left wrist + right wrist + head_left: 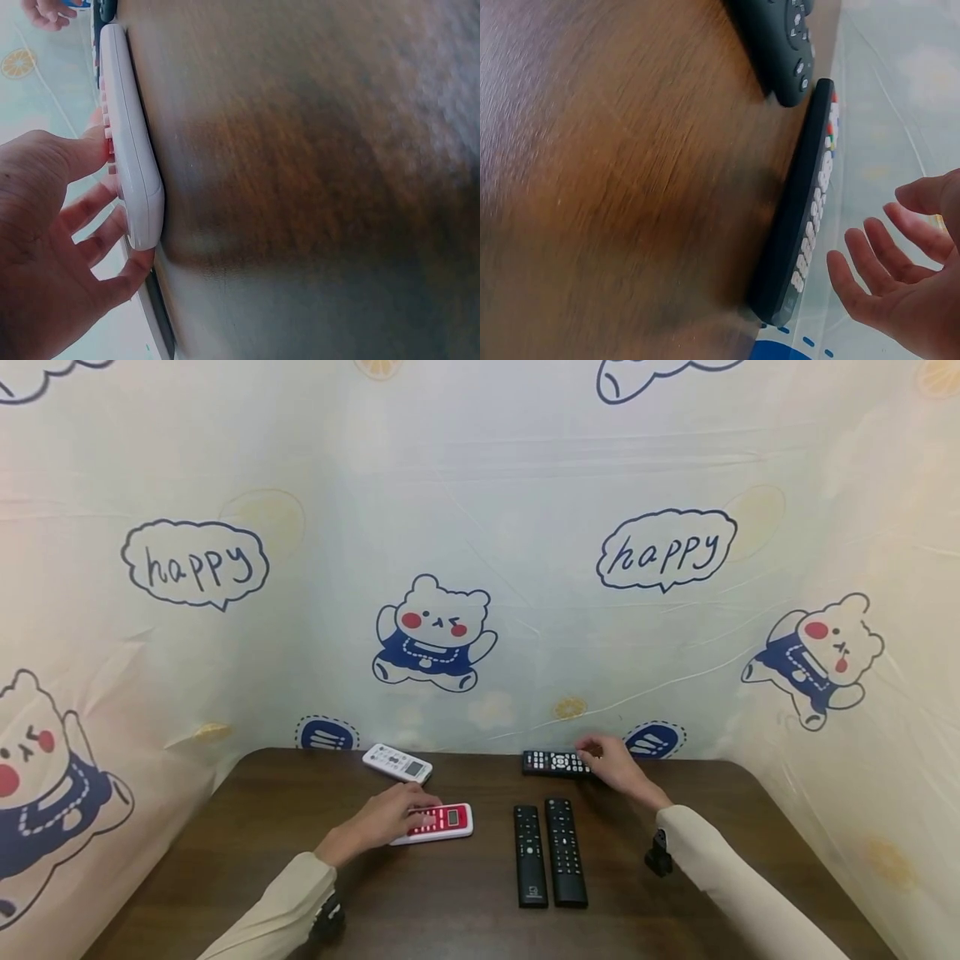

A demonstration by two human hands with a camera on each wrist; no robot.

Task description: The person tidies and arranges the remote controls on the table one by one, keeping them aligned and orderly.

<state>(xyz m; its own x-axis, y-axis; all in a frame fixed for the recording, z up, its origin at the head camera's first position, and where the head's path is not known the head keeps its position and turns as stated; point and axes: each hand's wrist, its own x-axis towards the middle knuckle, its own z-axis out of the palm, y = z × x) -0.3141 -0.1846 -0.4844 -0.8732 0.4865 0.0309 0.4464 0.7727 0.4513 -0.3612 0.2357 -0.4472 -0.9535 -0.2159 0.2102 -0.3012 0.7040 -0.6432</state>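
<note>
My left hand (382, 818) grips the left end of a red and white remote control (459, 820) lying on the brown table. In the left wrist view its thumb is on the keys of the remote's face, and its bent fingers reach round the lower end. At the table's back edge lies a black remote control (546, 763) with white keys. Over its right end hovers my right hand (621, 770). The right wrist view shows that hand's fingers (866, 259) loosely bent, apart from the remote, holding nothing.
Two long black remotes lie side by side in front, the left one (529, 860) and the right one (567, 856). A white remote (396, 763) lies at an angle behind my left hand. A printed curtain (525, 568) hangs behind the table (442, 910).
</note>
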